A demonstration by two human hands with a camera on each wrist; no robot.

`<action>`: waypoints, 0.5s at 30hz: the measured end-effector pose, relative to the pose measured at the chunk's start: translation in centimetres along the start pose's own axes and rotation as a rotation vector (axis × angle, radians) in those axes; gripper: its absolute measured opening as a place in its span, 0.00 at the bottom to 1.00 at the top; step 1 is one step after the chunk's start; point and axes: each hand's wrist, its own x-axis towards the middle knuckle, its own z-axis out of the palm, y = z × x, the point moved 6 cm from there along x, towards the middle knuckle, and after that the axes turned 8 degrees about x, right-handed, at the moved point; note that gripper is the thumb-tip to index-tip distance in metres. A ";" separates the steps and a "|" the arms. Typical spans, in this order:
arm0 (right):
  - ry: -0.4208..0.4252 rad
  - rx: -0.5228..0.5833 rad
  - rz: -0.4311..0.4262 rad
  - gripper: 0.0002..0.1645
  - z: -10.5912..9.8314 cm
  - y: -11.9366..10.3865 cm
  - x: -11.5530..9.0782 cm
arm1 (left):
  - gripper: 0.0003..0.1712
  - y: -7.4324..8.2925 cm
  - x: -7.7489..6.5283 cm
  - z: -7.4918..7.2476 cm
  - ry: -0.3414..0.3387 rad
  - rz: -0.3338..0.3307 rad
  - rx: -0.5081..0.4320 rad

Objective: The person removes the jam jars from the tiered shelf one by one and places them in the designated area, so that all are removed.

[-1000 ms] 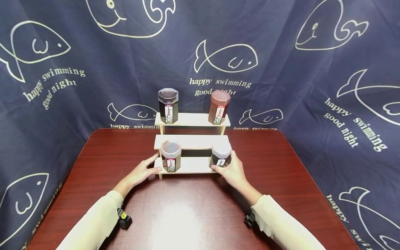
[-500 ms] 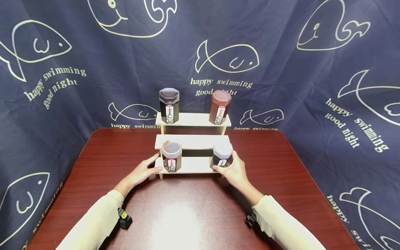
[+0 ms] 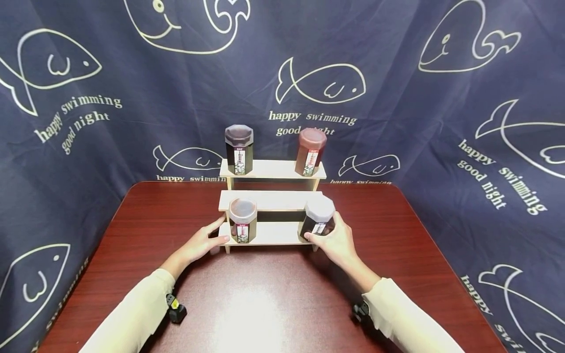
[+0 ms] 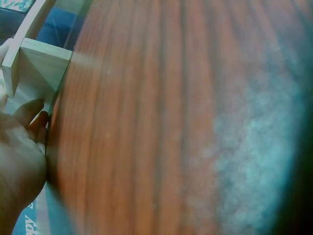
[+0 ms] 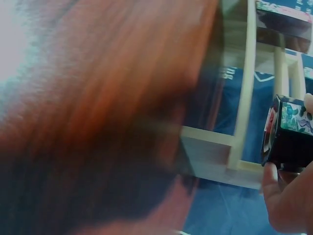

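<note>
A three-tier wooden display rack [image 3: 275,233] stands on the table. My left hand [image 3: 198,246] holds the left end of its bottom shelf, thumb at the front edge; in the left wrist view, several fingers [image 4: 30,115] lie below the board. My right hand [image 3: 339,246] grips a dark jar [image 3: 319,210] with a whitish lid at the bottom shelf's right end. The jar tilts to the right, and the right wrist view shows its base apart from the wood. A brown-tinted jar [image 3: 242,221] stands upright on the bottom shelf's left end.
On the top shelf a dark purple jar [image 3: 239,151] stands at left and a red jar [image 3: 311,153] at right. Behind the reddish-brown table [image 3: 375,220] hangs a dark blue curtain [image 3: 388,117] with fish drawings.
My right hand has moved slightly right and up with the dark jar, which has gone from nearly upright to tilted. The left hand and the rack stay in place.
</note>
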 end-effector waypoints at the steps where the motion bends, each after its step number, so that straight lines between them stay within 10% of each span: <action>1: 0.003 -0.002 -0.009 0.44 -0.2 -0.3 0.1 | 0.46 0.1 0.0 0.0 0.000 0.002 0.001; 15: 0.056 0.018 -0.118 0.44 -1.9 -3.3 1.9 | 0.42 0.2 0.2 0.1 0.012 0.003 -0.018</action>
